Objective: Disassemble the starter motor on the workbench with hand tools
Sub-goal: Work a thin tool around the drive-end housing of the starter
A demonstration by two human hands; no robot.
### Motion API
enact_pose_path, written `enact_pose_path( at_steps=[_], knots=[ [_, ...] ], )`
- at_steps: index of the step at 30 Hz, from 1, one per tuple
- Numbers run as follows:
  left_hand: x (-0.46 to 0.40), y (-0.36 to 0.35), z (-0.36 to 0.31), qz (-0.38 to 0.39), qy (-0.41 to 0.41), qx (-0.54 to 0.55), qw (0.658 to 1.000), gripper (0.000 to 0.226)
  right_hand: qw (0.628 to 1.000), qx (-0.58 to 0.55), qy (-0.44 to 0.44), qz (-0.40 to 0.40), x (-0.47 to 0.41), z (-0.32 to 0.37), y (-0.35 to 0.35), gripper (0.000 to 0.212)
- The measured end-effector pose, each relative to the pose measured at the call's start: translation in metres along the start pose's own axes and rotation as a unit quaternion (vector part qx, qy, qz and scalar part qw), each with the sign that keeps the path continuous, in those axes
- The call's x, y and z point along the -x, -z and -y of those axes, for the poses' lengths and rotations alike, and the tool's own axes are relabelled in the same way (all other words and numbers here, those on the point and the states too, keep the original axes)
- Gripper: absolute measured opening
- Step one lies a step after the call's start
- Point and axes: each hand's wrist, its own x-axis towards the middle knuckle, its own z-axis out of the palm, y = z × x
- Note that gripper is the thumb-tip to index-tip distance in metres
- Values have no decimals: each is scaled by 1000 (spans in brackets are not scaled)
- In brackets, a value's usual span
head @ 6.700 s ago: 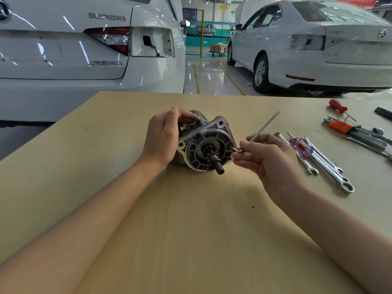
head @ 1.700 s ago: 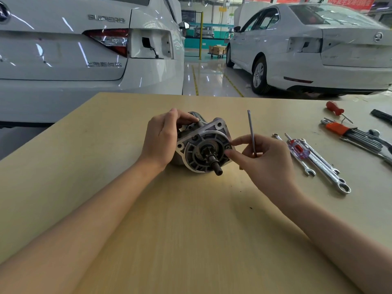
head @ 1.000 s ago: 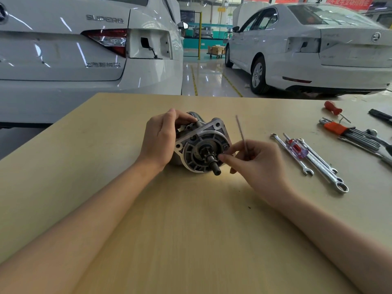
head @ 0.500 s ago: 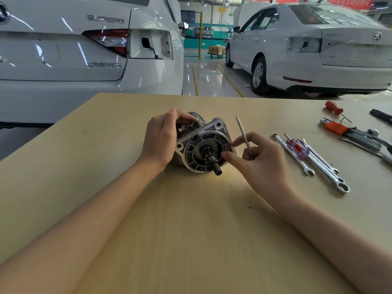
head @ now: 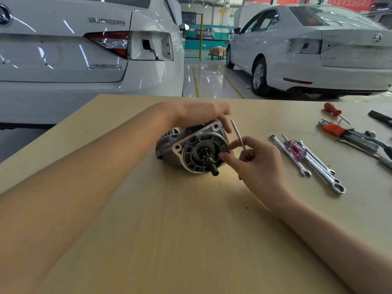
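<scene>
Cars (head: 84, 52) fill the background, two white saloons parked tail-on behind the workbench (head: 169, 240), whose pale wooden top spreads across the lower view. Near the middle of the bench lies the starter motor (head: 191, 145) on its side, round end plate and stubby shaft facing the camera. The left hand (head: 201, 113) lies over the top of the housing, blurred, fingers stretched out fairly straight with the tips at the upper right corner of the mounting flange. The right hand (head: 258, 164) is just right of the end plate; forefinger and thumb meet at a spot on the plate's right edge, though what they pinch is too small to tell, while the remaining fingers curl round a hex key (head: 239, 139) that stands up tilted slightly left. Further right lie a set of hex keys in an orange holder (head: 347, 134), several combination spanners (head: 314, 164), a clear-handled screwdriver (head: 294, 149) across them, and a red-handled screwdriver (head: 333, 110).
</scene>
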Motion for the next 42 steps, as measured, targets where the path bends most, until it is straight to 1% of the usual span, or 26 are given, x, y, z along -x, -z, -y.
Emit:
enact_pose_path(
  at_steps=[1,2,4,6,9,13,17,20,24,29,32,34,36,37,38,39,40,41,42],
  knots=[
    [-5,-3,-1,0,2,-33,999,48,1000,-2,-2,1,0,0,0,17],
    [-9,-8,-1,-19,-2,-44,999,49,1000,-4,-5,1,-1,-1,0,17],
    [-10,-15,0,-61,-19,-9,998,55,1000,-4,-8,2,-2,-1,-1,18],
    [-9,-19,2,-76,-19,33,996,54,1000,-5,-9,1,-2,-1,-1,19],
    [-6,-18,1,-60,-4,44,997,52,1000,-10,-9,-3,-2,0,-1,22],
    [-3,-17,-3,-51,13,49,997,60,1000,-6,-3,0,-1,1,0,21],
    [-5,-16,-3,-40,23,48,998,58,1000,23,6,2,0,2,1,19],
    [-4,-16,-4,-34,16,50,998,62,1000,0,-11,14,-2,1,2,15],
    [-4,-18,-1,-48,11,64,997,45,997,-51,-43,42,-3,1,2,16],
    [-3,-19,-2,-29,-11,75,997,58,993,-74,-67,56,-3,4,0,16],
    [-4,-20,-1,-47,-24,90,995,60,992,-93,-58,61,1,12,3,17],
    [-6,-21,0,-76,-50,105,990,59,991,-110,-35,66,3,21,7,18],
    [-5,-23,2,-136,-80,147,976,56,988,-139,-7,65,2,29,13,20],
    [-4,-24,3,-185,-97,183,961,53,985,-163,-3,57,-1,31,18,21],
    [-1,-23,6,-243,-112,226,937,49,983,-176,-9,44,-5,30,23,20],
    [1,-21,10,-306,-126,266,905,45,985,-166,-22,25,-9,26,28,19],
    [4,-19,16,-366,-136,295,872,42,991,-130,-35,5,-14,21,33,16],
    [7,-18,22,-416,-144,314,841,39,997,-65,-45,-10,-18,13,37,13],
    [10,-19,30,-457,-149,322,815,36,998,25,-49,-11,-23,4,41,13]
  ],
)
